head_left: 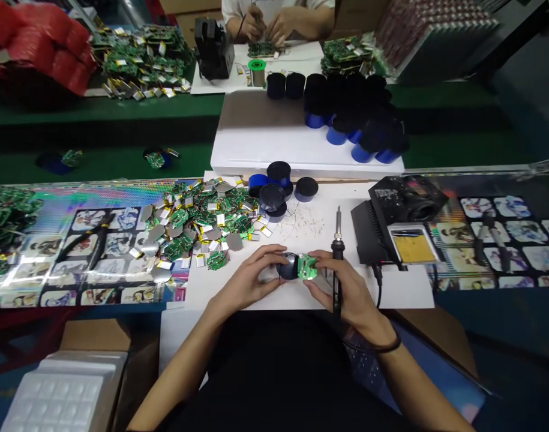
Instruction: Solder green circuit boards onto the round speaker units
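Observation:
My left hand [249,279] grips a dark round casing [287,267] from its left side. A small green circuit board [307,267] sits against the casing, with the fingers of my right hand [344,285] pressed on its right edge. That hand also holds a soldering iron [338,258] upright, its metal tip pointing up and away from the board. Just left of my left hand lies a heap of green boards with silver pouch cells [197,225]. The casing's underside is hidden by my fingers.
A black soldering station [402,207] with a yellow sponge tray [413,247] stands to the right. Dark round lids [278,171] sit behind the white sheet [321,225]. Black-handled pliers [92,243] lie on the printed mat. A co-worker's hands [265,27] work across the table.

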`<state>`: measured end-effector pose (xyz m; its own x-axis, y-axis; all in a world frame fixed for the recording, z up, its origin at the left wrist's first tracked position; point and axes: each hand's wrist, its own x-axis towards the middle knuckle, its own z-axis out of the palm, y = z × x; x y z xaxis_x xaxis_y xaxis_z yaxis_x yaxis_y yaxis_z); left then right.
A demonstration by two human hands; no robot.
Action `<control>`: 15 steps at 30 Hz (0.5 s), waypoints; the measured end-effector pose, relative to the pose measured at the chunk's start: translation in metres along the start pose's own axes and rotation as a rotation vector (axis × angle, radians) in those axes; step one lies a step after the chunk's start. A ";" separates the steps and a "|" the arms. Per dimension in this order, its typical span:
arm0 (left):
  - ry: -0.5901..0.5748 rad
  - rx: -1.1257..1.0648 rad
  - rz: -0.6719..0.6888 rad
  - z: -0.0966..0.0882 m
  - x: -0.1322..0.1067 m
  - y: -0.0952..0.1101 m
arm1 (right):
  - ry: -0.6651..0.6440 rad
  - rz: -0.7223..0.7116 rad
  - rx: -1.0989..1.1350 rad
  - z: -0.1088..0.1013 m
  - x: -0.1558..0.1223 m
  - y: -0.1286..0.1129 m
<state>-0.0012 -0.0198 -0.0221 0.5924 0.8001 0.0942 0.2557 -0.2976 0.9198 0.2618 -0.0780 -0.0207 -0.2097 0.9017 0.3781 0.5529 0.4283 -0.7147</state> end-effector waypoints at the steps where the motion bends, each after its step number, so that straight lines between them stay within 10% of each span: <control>1: 0.052 -0.016 0.011 0.005 -0.002 -0.002 | -0.029 -0.009 -0.004 0.002 -0.001 -0.001; 15: 0.328 -0.404 -0.299 0.032 -0.001 -0.005 | -0.061 -0.032 -0.012 0.019 0.000 -0.013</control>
<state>0.0217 -0.0361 -0.0388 0.2561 0.9568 -0.1379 0.0265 0.1356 0.9904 0.2392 -0.0825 -0.0228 -0.2759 0.8897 0.3637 0.5550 0.4564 -0.6955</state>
